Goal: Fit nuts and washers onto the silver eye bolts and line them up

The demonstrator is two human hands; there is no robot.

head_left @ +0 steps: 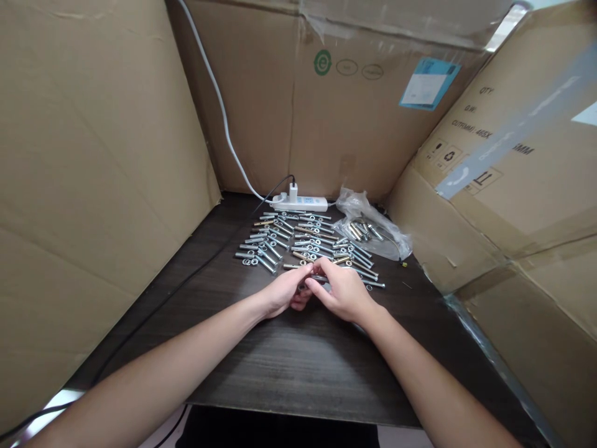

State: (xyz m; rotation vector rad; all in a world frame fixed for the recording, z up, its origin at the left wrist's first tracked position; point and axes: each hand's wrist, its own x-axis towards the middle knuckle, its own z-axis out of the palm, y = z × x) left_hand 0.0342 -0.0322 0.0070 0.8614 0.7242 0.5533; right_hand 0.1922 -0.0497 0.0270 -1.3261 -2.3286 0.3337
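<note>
My left hand (285,292) and my right hand (344,289) meet over the table, fingertips touching, both with curled fingers. A little metal shows between them, but the fingers cover most of it and I cannot tell what it is. Just beyond my hands lie rows of silvery bolts (267,262) with nuts and washers set beside them. Some brass-coloured bolts or sleeves (263,223) are mixed in. To the right of my right hand, a long bolt (374,285) rests with a washer (369,288) near it.
A white power strip (305,203) with a plugged-in charger (293,191) lies at the back. Beside it, a clear plastic bag (389,239) contains more metal pieces. A black cable (175,290) crosses the dark table (298,367) at left. Cardboard walls (247,93) enclose three sides.
</note>
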